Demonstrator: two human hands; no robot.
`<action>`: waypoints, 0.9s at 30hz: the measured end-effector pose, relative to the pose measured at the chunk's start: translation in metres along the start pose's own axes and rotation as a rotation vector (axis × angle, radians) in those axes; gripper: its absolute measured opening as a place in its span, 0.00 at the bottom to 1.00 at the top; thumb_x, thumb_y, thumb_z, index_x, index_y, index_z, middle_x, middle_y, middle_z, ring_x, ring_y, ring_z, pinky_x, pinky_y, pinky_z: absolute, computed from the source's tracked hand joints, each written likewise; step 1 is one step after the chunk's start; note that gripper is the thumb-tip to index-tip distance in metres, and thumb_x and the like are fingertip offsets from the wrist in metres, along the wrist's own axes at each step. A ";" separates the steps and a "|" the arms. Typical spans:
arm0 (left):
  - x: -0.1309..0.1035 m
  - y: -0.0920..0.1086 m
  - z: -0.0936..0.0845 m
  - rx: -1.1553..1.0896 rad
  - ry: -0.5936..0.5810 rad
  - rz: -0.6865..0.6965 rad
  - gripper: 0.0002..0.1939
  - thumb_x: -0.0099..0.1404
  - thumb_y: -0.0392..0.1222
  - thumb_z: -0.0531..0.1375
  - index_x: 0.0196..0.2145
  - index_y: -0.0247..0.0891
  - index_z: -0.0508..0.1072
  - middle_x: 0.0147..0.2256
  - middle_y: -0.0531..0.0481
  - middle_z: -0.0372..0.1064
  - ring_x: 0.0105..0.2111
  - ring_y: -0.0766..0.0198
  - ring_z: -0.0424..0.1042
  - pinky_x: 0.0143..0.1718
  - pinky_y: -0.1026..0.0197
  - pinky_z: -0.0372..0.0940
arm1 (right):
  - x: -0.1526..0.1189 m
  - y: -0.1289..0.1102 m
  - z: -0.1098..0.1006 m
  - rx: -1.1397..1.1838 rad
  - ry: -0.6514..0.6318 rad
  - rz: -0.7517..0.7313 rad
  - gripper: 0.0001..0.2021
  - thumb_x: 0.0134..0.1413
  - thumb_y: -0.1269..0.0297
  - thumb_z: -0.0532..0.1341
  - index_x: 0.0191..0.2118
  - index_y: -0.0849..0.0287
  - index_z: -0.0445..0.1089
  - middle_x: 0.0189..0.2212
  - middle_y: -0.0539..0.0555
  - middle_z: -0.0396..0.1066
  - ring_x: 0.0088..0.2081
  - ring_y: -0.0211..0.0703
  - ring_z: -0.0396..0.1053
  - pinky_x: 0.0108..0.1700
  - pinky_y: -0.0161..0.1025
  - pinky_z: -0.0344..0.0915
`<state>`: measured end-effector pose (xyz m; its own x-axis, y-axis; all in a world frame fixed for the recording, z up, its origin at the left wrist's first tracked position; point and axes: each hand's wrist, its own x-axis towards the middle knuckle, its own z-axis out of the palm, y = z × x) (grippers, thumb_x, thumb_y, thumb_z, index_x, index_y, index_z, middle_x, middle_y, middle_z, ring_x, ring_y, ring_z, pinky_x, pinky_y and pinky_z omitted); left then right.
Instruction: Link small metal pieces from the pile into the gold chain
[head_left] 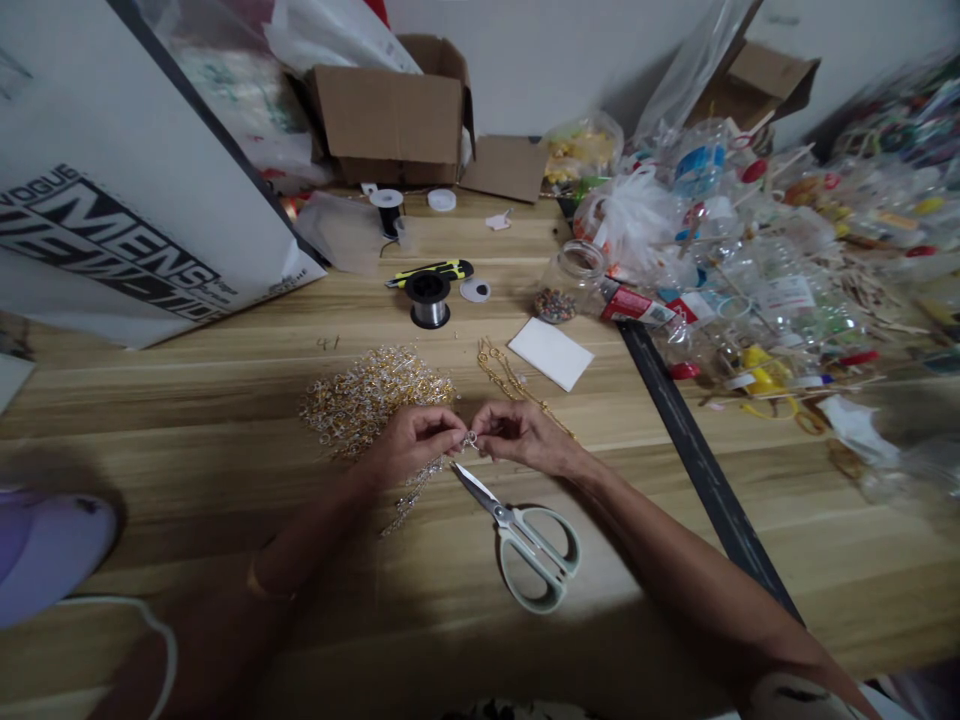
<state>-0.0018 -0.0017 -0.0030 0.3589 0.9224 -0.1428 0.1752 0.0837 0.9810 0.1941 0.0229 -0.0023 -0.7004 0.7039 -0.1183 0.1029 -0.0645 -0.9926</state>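
Note:
My left hand (414,440) and my right hand (526,436) meet above the wooden table, fingertips pinched. Between them is a small silvery ring at the end of a beaded chain (411,497), and both hands grip this end. The rest of the chain trails down to the left below my left hand. Scissors (517,522) with pale handles lie just below, their tip close under my fingers. A pile of small gold and clear pieces (367,392) spreads beside my left hand. Gold chains (504,368) lie behind my right hand.
Behind the hands are a wire spool (430,302), a yellow-black utility knife (454,270), a jar of beads (561,285) and a white card (551,353). Plastic bottles and bags (772,270) crowd the right, past a dark strip (697,470). A cardboard box (386,112) stands at the back.

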 end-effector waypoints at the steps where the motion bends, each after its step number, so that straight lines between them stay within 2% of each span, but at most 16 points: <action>1: 0.000 0.001 0.000 -0.003 -0.001 0.002 0.08 0.55 0.42 0.61 0.25 0.33 0.72 0.21 0.52 0.68 0.23 0.69 0.66 0.26 0.67 0.61 | 0.000 -0.001 0.001 -0.015 0.010 0.003 0.03 0.50 0.69 0.61 0.31 0.64 0.67 0.22 0.46 0.62 0.24 0.30 0.58 0.26 0.29 0.55; 7: -0.001 0.000 0.000 -0.002 0.000 -0.028 0.09 0.53 0.42 0.62 0.26 0.32 0.72 0.20 0.54 0.66 0.21 0.70 0.63 0.24 0.68 0.58 | -0.001 -0.002 0.004 -0.115 0.055 -0.024 0.02 0.49 0.71 0.61 0.30 0.63 0.67 0.24 0.47 0.63 0.25 0.31 0.59 0.27 0.29 0.56; 15: 0.002 0.000 -0.001 -0.052 -0.001 -0.028 0.09 0.52 0.41 0.64 0.26 0.32 0.71 0.20 0.53 0.67 0.22 0.70 0.65 0.25 0.68 0.60 | -0.003 -0.004 0.006 -0.288 0.116 -0.148 0.02 0.52 0.70 0.60 0.31 0.63 0.68 0.25 0.49 0.65 0.26 0.33 0.61 0.27 0.29 0.57; 19: 0.002 -0.001 -0.001 -0.086 0.019 -0.013 0.09 0.51 0.41 0.65 0.26 0.32 0.71 0.22 0.52 0.70 0.23 0.69 0.68 0.27 0.67 0.62 | -0.002 -0.004 0.006 -0.303 0.140 -0.197 0.03 0.53 0.69 0.60 0.32 0.63 0.69 0.26 0.51 0.67 0.28 0.35 0.63 0.31 0.32 0.60; 27: 0.002 0.000 -0.001 -0.087 0.055 0.008 0.09 0.50 0.40 0.66 0.26 0.32 0.71 0.22 0.50 0.71 0.24 0.67 0.71 0.29 0.66 0.65 | -0.002 -0.005 0.005 -0.314 0.134 -0.186 0.05 0.54 0.67 0.60 0.35 0.63 0.70 0.28 0.51 0.68 0.30 0.36 0.64 0.32 0.34 0.62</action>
<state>-0.0018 0.0006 -0.0028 0.3085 0.9424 -0.1295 0.0911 0.1063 0.9902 0.1912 0.0187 0.0026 -0.6308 0.7710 0.0878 0.2091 0.2779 -0.9376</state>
